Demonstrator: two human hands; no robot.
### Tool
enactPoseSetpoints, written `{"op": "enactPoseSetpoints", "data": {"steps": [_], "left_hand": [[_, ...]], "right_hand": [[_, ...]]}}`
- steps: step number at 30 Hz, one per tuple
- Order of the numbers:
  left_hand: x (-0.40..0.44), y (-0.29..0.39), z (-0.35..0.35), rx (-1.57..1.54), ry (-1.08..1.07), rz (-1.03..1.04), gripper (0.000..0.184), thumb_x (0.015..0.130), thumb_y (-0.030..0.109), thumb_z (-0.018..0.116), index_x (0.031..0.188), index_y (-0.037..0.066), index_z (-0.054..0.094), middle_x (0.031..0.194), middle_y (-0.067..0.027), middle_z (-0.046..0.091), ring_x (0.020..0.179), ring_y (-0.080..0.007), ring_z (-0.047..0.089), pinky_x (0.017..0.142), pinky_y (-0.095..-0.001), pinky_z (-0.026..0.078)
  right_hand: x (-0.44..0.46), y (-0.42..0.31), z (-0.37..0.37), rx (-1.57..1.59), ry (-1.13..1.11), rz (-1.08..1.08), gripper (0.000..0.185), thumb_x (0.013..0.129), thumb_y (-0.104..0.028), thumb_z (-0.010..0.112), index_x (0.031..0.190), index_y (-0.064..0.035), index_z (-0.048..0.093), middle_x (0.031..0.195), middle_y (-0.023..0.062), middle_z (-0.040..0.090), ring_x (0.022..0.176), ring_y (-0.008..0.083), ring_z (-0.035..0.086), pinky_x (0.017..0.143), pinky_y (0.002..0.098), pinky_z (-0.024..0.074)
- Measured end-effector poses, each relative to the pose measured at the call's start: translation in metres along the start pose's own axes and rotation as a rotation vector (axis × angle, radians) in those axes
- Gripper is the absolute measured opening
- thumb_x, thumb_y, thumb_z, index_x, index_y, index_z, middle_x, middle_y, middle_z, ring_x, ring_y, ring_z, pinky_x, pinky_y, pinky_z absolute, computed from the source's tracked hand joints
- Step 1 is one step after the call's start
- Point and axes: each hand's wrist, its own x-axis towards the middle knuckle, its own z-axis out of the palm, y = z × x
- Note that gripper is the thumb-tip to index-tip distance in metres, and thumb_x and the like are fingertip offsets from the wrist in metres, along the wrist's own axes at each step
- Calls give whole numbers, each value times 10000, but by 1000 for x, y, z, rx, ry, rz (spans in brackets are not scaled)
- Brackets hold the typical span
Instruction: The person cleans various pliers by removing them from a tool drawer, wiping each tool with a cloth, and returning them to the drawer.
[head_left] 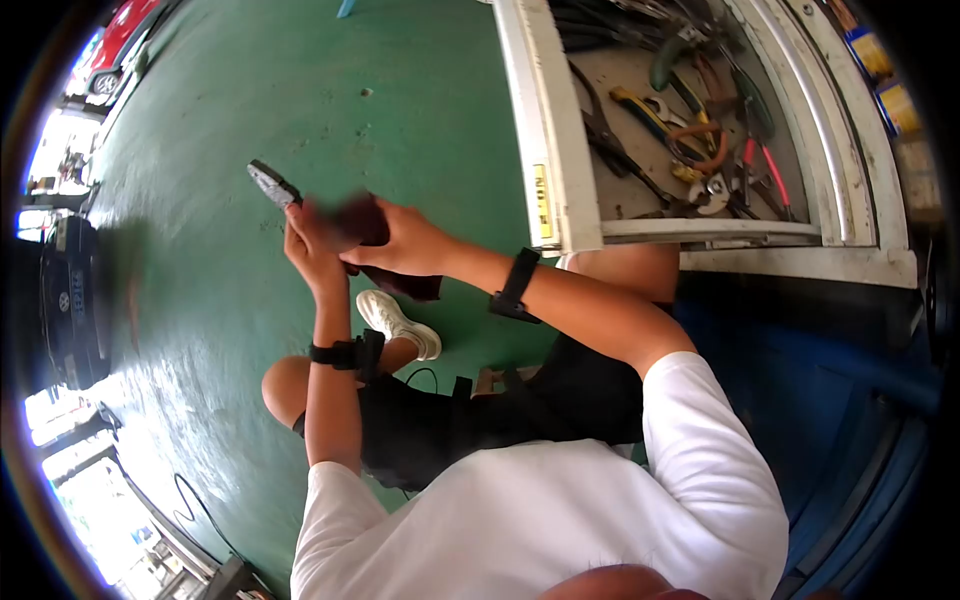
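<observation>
My left hand is closed around a pair of pliers, whose grey metal jaws point up and to the left. The plier handles are hidden by my fingers and the cloth. A dark maroon cloth is gripped in my right hand; part of it is bunched against the pliers, blurred, and a loose end hangs below. Both hands are close together over the floor, left of an open drawer holding pliers with yellow-black handles, a wrench and several other hand tools.
The white metal cabinet frame borders my right side, with its drawer edge near my right forearm. Green floor lies beneath, with my white shoe on it. A dark blue car part or case stands at the far left.
</observation>
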Motion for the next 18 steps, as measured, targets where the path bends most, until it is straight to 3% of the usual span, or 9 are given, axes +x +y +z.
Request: {"op": "enactPoseSetpoints", "data": {"steps": [3, 5, 6, 10, 11, 13, 15, 17, 18], "left_hand": [[-11, 12, 13, 42, -20, 24, 464, 1076, 401, 357, 996, 7, 590, 803, -24, 602, 706, -97, 572, 629, -248, 466], [-19, 4, 19, -260, -2, -37, 527, 1079, 424, 276, 1114, -10, 573, 943, -86, 631, 836, -160, 619, 764, -285, 504], [-24, 2, 21, -236, -28, -57, 566, 1075, 437, 234, 1189, -23, 543, 1063, -126, 626, 969, -209, 620, 864, -324, 504], [-38, -21, 23, 62, -125, 22, 543, 1065, 449, 297, 1222, -18, 524, 1151, -119, 599, 1033, -207, 605, 892, -346, 516], [-36, -23, 22, 67, -125, 24, 543, 1065, 449, 297, 1222, -18, 524, 1151, -119, 599, 1033, -207, 605, 892, -346, 516], [-31, -24, 26, -200, 43, -195, 523, 1054, 454, 355, 1224, -12, 521, 1133, -108, 598, 995, -191, 603, 869, -336, 520], [-25, -13, 20, 42, 41, 93, 487, 1029, 469, 436, 1171, 13, 533, 1033, -79, 596, 945, -176, 601, 837, -323, 523], [-14, 11, 14, -261, 33, -204, 440, 1013, 474, 467, 1087, 46, 540, 942, -47, 568, 893, -159, 592, 802, -311, 519], [-11, 16, 11, -308, -8, -235, 366, 1004, 437, 485, 1009, 73, 530, 902, -31, 547, 863, -152, 585, 793, -303, 510]], "right_hand": [[-6, 1, -6, -41, 13, -79, 662, 767, -328, 796, 1279, -12, 519, 1069, 138, 690, 978, 226, 665, 893, 357, 516], [-7, -8, -14, 11, 48, -197, 667, 760, -308, 803, 1279, -2, 515, 1062, 141, 688, 971, 217, 661, 889, 350, 516], [-8, -12, -19, 49, 67, -313, 673, 753, -287, 809, 1280, 8, 512, 1054, 144, 686, 964, 209, 657, 885, 343, 517], [-2, -14, -27, 119, 86, -273, 725, 757, -274, 807, 1317, 35, 467, 1028, 158, 672, 944, 212, 651, 885, 335, 516], [-5, -12, -25, 124, 86, -275, 725, 757, -274, 807, 1317, 35, 467, 1028, 158, 672, 944, 212, 651, 885, 335, 516], [-14, -7, -18, 86, 109, -231, 719, 761, -291, 804, 1308, 32, 468, 1037, 162, 674, 941, 221, 657, 886, 341, 517], [-17, -1, -11, 64, 85, -247, 692, 765, -297, 803, 1286, 27, 481, 1038, 161, 676, 940, 224, 661, 872, 345, 522], [-19, -1, -7, 50, 67, -264, 666, 770, -304, 801, 1264, 22, 495, 1039, 160, 677, 939, 227, 665, 858, 350, 527], [-21, -3, -7, 87, 26, -230, 629, 772, -297, 785, 1243, 16, 509, 1043, 175, 682, 952, 280, 670, 854, 374, 525]]}}
